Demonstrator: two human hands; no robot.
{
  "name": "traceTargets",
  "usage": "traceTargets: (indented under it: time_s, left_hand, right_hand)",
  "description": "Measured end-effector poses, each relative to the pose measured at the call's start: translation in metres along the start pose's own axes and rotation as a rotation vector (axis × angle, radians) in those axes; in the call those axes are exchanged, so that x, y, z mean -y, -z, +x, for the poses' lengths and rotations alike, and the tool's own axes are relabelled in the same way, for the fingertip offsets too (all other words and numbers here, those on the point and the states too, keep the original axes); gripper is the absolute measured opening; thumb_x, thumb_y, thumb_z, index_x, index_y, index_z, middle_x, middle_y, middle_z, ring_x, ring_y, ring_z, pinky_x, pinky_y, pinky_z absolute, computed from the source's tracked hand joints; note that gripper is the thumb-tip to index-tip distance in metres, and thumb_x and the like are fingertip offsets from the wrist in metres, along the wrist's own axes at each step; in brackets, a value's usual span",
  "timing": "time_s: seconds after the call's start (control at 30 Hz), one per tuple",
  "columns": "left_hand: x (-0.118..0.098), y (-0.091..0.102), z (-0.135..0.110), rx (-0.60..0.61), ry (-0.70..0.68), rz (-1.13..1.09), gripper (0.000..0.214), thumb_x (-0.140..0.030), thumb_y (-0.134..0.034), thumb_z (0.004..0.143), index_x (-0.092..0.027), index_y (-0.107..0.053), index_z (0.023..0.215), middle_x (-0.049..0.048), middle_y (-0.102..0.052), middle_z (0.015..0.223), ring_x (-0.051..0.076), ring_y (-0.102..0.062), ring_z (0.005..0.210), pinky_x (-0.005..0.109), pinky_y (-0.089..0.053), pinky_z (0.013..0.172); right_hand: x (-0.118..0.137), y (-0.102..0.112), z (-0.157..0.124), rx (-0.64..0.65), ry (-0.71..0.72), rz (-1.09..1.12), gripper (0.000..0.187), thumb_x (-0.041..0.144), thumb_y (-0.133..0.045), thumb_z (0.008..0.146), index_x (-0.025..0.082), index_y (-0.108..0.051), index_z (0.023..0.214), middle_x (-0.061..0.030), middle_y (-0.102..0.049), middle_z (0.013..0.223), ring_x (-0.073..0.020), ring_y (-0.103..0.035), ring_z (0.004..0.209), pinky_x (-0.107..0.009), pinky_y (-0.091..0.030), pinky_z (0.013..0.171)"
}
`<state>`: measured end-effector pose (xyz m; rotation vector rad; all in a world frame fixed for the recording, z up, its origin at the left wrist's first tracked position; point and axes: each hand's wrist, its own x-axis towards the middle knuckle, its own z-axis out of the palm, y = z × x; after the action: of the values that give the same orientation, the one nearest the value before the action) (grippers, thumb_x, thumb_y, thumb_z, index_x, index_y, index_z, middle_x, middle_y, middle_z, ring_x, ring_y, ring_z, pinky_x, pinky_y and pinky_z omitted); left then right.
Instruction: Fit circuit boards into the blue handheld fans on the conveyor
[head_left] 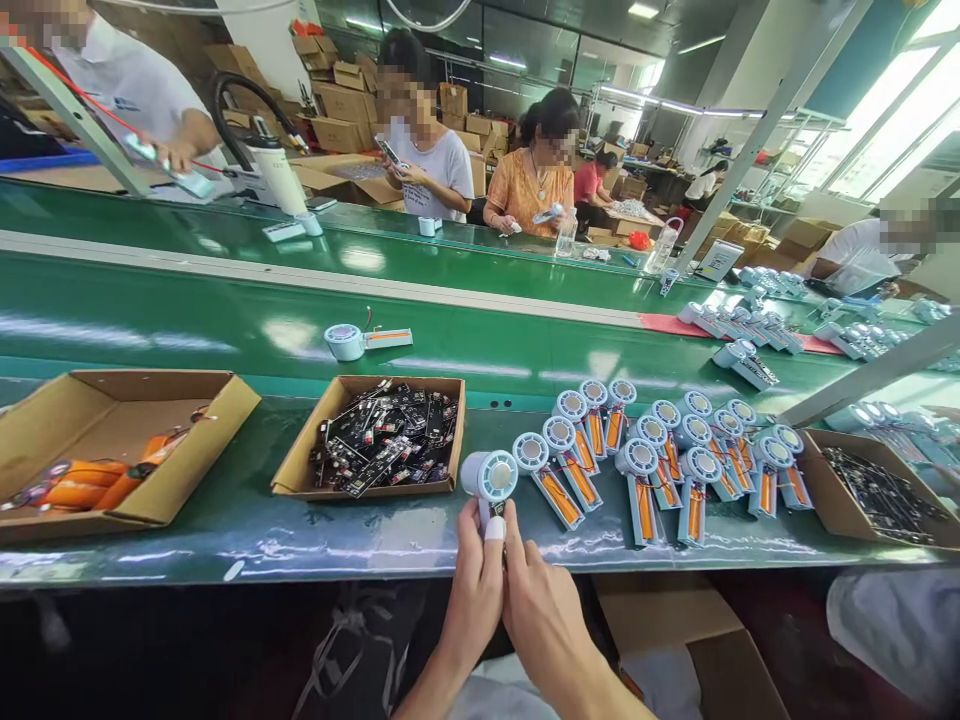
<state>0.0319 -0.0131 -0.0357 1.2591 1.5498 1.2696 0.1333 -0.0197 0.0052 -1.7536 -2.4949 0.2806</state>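
Both hands are closed around the handle of a light-blue handheld fan, held upright at the bench's front edge. My left hand grips it from the left, a white cover on its thumb. My right hand presses in from the right, fingers against the handle. A sliver of dark circuit board shows between the hands; the rest of the handle is hidden. Just right stand several more fan bodies with orange batteries in their open handles. To the left is a cardboard tray heaped with black circuit boards.
Orange batteries lie in a cardboard box at far left. One open fan body rests on the green conveyor belt. At right, another box holds dark strips. Co-workers sit across the line; a slanted metal post crosses the right side.
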Motion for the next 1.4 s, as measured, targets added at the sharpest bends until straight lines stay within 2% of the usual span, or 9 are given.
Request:
traceTargets:
  time_s: [0.2, 0.4, 0.5, 0.67, 0.8, 0.93, 1.2, 1.3, 1.4]
  left_hand:
    - [-0.006, 0.005, 0.001, 0.012, 0.210, -0.158, 0.040, -0.043, -0.044, 0.095, -0.022, -0.052, 0.128, 0.0147, -0.059, 0.142, 0.027, -0.054, 0.136, 0.042, -0.039, 0.115]
    - [-0.008, 0.008, 0.009, 0.124, 0.357, -0.248, 0.049, -0.055, -0.040, 0.097, -0.018, -0.056, 0.126, 0.0138, -0.077, 0.111, 0.027, -0.073, 0.104, 0.042, -0.053, 0.098]
    - [-0.013, 0.012, 0.015, 0.174, 0.208, -0.018, 0.044, -0.046, -0.034, 0.098, -0.018, -0.062, 0.117, 0.0124, -0.078, 0.100, 0.025, -0.075, 0.092, 0.038, -0.057, 0.086]
    - [-0.047, 0.055, 0.039, 0.162, 0.096, 0.280, 0.022, -0.037, -0.055, 0.088, -0.022, -0.071, 0.088, 0.0050, -0.072, 0.069, 0.025, -0.070, 0.073, 0.033, -0.052, 0.074]
    - [-0.073, 0.102, 0.078, -0.131, -0.027, 1.028, 0.039, -0.028, -0.035, 0.098, -0.013, -0.069, 0.111, 0.0206, -0.071, 0.106, 0.035, -0.067, 0.103, 0.038, -0.049, 0.080]
    - [-0.078, 0.128, 0.109, 0.035, -0.040, 1.304, 0.029, -0.019, -0.048, 0.089, -0.009, -0.075, 0.091, 0.0223, -0.074, 0.093, 0.037, -0.071, 0.091, 0.038, -0.051, 0.073]
    - [-0.079, 0.143, 0.107, -0.159, -0.061, 0.882, 0.039, -0.033, -0.041, 0.095, -0.017, -0.070, 0.116, 0.0160, -0.079, 0.102, 0.033, -0.073, 0.095, 0.040, -0.053, 0.082]
    - [-0.083, 0.112, 0.085, -0.209, -0.067, 0.263, 0.051, -0.041, -0.052, 0.091, -0.016, -0.054, 0.135, 0.0138, -0.079, 0.100, 0.027, -0.074, 0.093, 0.039, -0.054, 0.087]
    - [-0.077, 0.062, 0.050, -0.032, 0.077, -0.238, 0.069, -0.050, -0.065, 0.084, -0.017, -0.044, 0.141, 0.0073, -0.080, 0.088, 0.023, -0.075, 0.074, 0.037, -0.058, 0.074]
  right_hand:
    - [-0.007, 0.011, -0.003, 0.036, 0.234, 0.034, 0.085, 0.009, -0.048, 0.084, 0.004, -0.012, 0.160, -0.0274, -0.068, 0.124, -0.0326, -0.074, 0.096, -0.039, -0.061, 0.079]
    - [-0.013, 0.013, -0.001, 0.157, 0.177, 0.148, 0.089, 0.017, -0.052, 0.086, 0.007, -0.007, 0.162, -0.0256, -0.066, 0.128, -0.0338, -0.073, 0.098, -0.040, -0.060, 0.077]
    - [-0.013, 0.001, -0.001, 0.088, 0.126, 0.212, 0.087, 0.016, -0.048, 0.088, 0.009, -0.003, 0.162, -0.0241, -0.061, 0.137, -0.0318, -0.071, 0.106, -0.039, -0.059, 0.081]
    - [-0.009, -0.003, 0.017, 0.140, -0.023, 0.049, 0.074, 0.018, -0.046, 0.093, 0.000, -0.016, 0.159, -0.0188, -0.077, 0.094, -0.0298, -0.074, 0.079, -0.035, -0.056, 0.070]
    - [-0.006, 0.012, 0.032, 0.170, 0.035, -0.089, 0.070, 0.023, -0.048, 0.096, -0.001, -0.023, 0.157, -0.0160, -0.075, 0.080, -0.0296, -0.074, 0.072, -0.033, -0.051, 0.066]
    - [-0.017, 0.033, 0.025, 0.169, 0.067, 0.024, 0.073, 0.036, -0.052, 0.098, 0.000, -0.027, 0.156, -0.0161, -0.076, 0.085, -0.0312, -0.073, 0.077, -0.033, -0.047, 0.065]
    - [-0.058, 0.057, 0.034, -0.141, -0.296, 0.146, 0.027, 0.025, -0.045, 0.103, 0.019, -0.069, 0.091, -0.0060, -0.074, 0.086, -0.0219, -0.071, 0.083, -0.026, -0.037, 0.063]
    - [-0.053, 0.041, 0.055, -0.220, -0.338, 0.155, 0.019, 0.030, -0.059, 0.098, 0.016, -0.068, 0.088, -0.0081, -0.073, 0.082, -0.0236, -0.070, 0.079, -0.027, -0.039, 0.062]
    - [-0.047, 0.024, 0.063, -0.274, -0.313, 0.170, 0.015, 0.022, -0.056, 0.098, 0.016, -0.070, 0.094, -0.0086, -0.073, 0.087, -0.0221, -0.070, 0.082, -0.026, -0.042, 0.066]
